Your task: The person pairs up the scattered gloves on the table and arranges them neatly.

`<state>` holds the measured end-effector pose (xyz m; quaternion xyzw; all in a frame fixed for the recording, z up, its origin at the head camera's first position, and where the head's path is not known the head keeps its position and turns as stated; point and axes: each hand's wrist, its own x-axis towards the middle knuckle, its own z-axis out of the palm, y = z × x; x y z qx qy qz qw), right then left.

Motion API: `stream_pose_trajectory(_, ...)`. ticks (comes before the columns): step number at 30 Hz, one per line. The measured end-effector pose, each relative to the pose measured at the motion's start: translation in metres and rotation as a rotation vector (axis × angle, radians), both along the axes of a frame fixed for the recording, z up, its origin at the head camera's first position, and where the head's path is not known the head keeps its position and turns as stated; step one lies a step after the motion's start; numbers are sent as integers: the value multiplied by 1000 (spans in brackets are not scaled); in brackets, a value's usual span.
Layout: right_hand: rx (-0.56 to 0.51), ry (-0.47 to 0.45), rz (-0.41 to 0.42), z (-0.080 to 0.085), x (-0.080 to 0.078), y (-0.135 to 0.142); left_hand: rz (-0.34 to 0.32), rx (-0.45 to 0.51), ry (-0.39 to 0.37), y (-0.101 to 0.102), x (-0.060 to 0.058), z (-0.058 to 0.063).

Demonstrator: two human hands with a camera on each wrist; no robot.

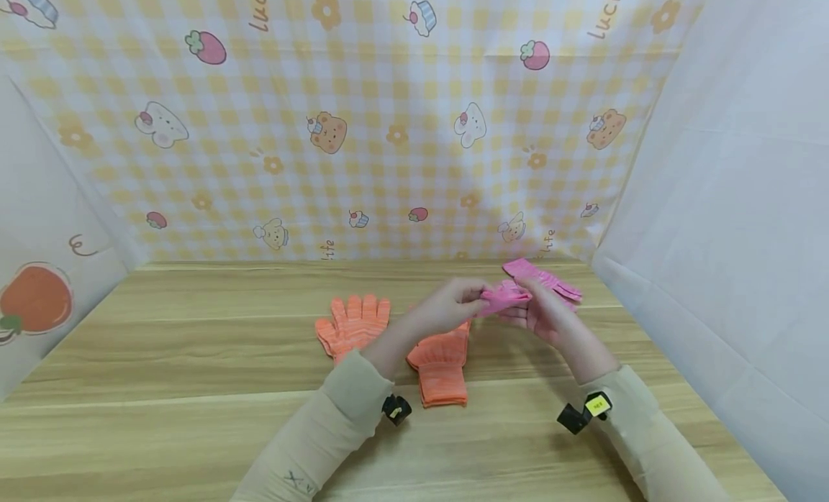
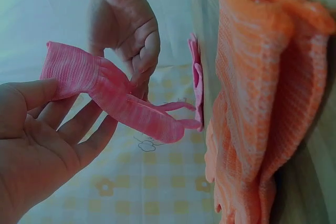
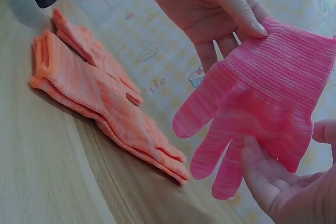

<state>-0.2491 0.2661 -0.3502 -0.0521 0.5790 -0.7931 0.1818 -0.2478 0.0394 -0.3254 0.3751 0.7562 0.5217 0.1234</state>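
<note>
A pink knitted glove (image 1: 505, 298) is held up above the table between both hands. My left hand (image 1: 450, 304) pinches its ribbed cuff between thumb and fingers, as the left wrist view shows the cuff (image 2: 71, 72) beside the thumb. My right hand (image 1: 547, 311) holds the glove's finger end; in the right wrist view its fingers (image 3: 262, 177) lie against the glove, the thumb at the side. Several glove fingers hang loose there. More pink glove fabric (image 1: 550, 279) lies on the table just behind the right hand.
Two stacks of orange knitted gloves lie on the wooden table (image 1: 194, 372): one orange glove (image 1: 356, 321) left of centre, another (image 1: 443, 369) partly under the left forearm. A checked cloth (image 1: 388, 178) hangs behind, and a white sheet (image 1: 712, 272) borders the right side.
</note>
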Motion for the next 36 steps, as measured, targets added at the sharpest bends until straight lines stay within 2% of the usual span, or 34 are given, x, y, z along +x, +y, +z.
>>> stream_pose_trajectory(4, 3, -15, -62, 1, 3, -3, -12, -11, 12, 0, 3, -2)
stream_pose_trajectory(8, 24, 7, -76, 1, 5, -4, -21, -6, 29, 0, 4, -4)
stream_pose_trajectory(14, 120, 20, -124, 1, 7, -5, -16, -23, 116, 2, 5, -5)
stream_pose_trajectory(18, 167, 26, -159, 3, 8, -7, -11, -37, 124, 1, 6, -5)
stream_pose_trajectory(27, 161, 88, -168, 13, 13, -4, -18, -15, 128, 0, 8, -5)
stream_pose_trajectory(36, 174, 130, -147, 20, 17, -2, -9, 24, 44, -1, 12, -4)
